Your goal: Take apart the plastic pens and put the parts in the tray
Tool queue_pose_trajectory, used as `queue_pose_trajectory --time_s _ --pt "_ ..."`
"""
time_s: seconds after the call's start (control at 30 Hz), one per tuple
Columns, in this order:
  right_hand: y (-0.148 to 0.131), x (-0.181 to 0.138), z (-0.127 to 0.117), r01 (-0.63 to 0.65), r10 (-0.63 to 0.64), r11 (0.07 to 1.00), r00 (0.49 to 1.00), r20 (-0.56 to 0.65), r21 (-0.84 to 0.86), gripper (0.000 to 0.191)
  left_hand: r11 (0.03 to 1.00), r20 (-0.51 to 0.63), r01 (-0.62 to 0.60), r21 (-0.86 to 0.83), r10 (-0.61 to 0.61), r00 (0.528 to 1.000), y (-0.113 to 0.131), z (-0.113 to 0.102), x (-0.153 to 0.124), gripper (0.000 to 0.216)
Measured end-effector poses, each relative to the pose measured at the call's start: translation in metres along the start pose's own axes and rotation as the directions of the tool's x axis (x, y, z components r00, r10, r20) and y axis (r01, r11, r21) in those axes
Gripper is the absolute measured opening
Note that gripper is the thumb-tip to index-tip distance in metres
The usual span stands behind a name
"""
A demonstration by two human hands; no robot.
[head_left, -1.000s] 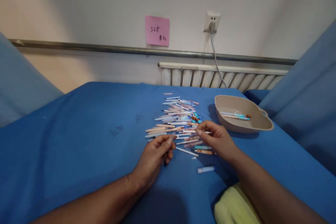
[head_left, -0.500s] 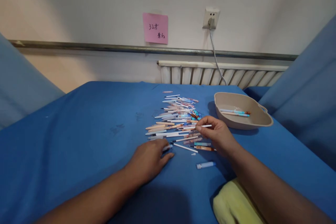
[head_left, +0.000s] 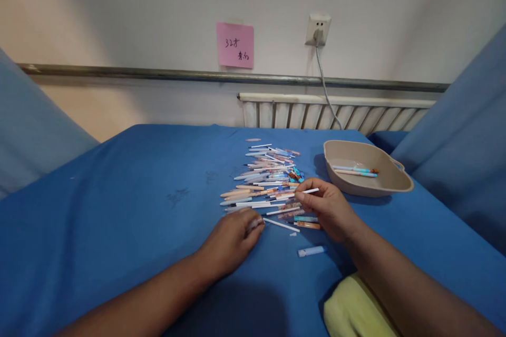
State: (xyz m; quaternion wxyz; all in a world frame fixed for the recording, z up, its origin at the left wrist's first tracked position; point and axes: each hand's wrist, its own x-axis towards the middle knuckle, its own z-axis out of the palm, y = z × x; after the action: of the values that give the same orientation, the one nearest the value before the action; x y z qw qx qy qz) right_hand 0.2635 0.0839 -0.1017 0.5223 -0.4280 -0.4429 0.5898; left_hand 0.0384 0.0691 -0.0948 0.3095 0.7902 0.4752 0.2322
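Observation:
A heap of pen parts (head_left: pixel 266 181), barrels, refills and caps in white, peach and blue, lies on the blue cloth (head_left: pixel 130 205). My right hand (head_left: pixel 328 208) sits at the heap's near right edge and pinches a thin white refill (head_left: pixel 312 190) between thumb and fingers. At the heap's near edge my left hand (head_left: pixel 233 239) lies palm down on the cloth, fingers curled over a pale pen barrel (head_left: pixel 255 222). A single pale blue cap (head_left: pixel 311 251) rests apart, nearer to me.
A beige tray (head_left: pixel 389 185) at the right holds two assembled pens (head_left: pixel 353 170). A yellow cloth (head_left: pixel 356 308) covers my lap at the bottom right. Blue cushions rise on both sides. A radiator, a wall socket with a cable and a pink note are behind.
My left hand dropped from a raised, palm-in pose down onto the cloth and closed its fingers on a pale barrel. The right hand lifted the white refill slightly and stayed put.

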Motion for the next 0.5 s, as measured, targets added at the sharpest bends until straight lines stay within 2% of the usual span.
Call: queue_pose_trajectory --time_s 0.23,0.5 --pt "0.0030 0.0010 -0.0041 0.028 -0.028 1.000 0.999 0.039 -0.004 0.020 0.959 -0.033 0.099 -0.264 -0.112 0.993 0.0046 -0.0020 0.0052 0.020" --pt "-0.0037 -0.0003 0.0006 0.046 -0.048 0.998 0.996 0.079 0.034 0.023 0.942 -0.062 0.096 -0.321 -0.122 0.991 0.0057 -0.0019 0.0038 0.020"
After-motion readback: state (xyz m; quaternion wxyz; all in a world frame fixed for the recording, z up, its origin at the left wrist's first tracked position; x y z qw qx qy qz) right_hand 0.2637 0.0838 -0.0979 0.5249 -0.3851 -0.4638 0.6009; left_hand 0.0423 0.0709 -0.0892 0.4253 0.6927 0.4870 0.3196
